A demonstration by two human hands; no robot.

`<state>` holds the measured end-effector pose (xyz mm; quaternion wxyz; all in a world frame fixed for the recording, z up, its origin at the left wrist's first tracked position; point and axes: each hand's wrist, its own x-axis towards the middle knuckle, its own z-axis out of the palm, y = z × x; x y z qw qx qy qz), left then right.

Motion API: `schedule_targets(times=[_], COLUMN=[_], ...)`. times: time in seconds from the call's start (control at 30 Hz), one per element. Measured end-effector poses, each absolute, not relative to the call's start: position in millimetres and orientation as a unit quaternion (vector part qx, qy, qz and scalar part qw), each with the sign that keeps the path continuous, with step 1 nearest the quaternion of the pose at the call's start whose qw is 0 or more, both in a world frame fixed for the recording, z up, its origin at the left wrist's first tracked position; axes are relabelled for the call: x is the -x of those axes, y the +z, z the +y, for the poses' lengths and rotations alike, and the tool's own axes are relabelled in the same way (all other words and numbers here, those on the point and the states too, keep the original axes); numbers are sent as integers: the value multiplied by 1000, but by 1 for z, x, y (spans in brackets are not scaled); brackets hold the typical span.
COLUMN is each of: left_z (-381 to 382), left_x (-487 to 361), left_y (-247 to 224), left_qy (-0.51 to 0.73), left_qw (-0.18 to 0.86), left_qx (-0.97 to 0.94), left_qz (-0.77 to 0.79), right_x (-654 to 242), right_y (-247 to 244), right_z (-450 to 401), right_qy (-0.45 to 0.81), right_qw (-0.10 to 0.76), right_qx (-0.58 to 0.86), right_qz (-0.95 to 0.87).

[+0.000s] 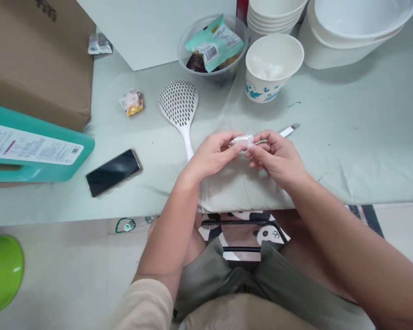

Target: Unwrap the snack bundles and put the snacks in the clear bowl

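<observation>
Over the front of the table, my left hand (217, 153) pinches one end of a small, whitish, clear-plastic packet (243, 140). The fingers of my right hand (278, 158) close on the packet's other end. What is inside the wrapping is too small to make out. Behind my right hand a slim blade-like tool (289, 130) with a pale body sticks out; its other end is hidden. A white skimmer (179, 103) lies beyond my left hand, its handle end covered by that hand. Farther back stands a paper cup (273, 68) with crumpled clear plastic in it.
A clear bowl (241, 64) of wrapped snacks stands at the back, near stacked paper cups (253, 23) and white tubs (330, 52). Leftward lie a phone (114, 173), a wrapped snack (133, 102), a teal container (80, 149) and a cardboard box (55, 59).
</observation>
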<state>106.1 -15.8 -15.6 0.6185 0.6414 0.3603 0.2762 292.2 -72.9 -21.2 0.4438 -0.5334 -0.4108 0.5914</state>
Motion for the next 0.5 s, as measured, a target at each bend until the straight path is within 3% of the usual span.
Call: schedule_targets(times=[0.3, 0.5], left_z=[-17, -16], left_x=[-107, -113], left_y=[-9, -11], left_qy=[219, 272], left_qw=[723, 648], left_qx=[-571, -600], left_qz=[322, 383], right_x=[-290, -284], right_y=[-26, -21], right_z=[-73, -68], right_qy=[488, 453], right_qw=[450, 468], right_qx=[564, 575], right_qz=[-492, -495])
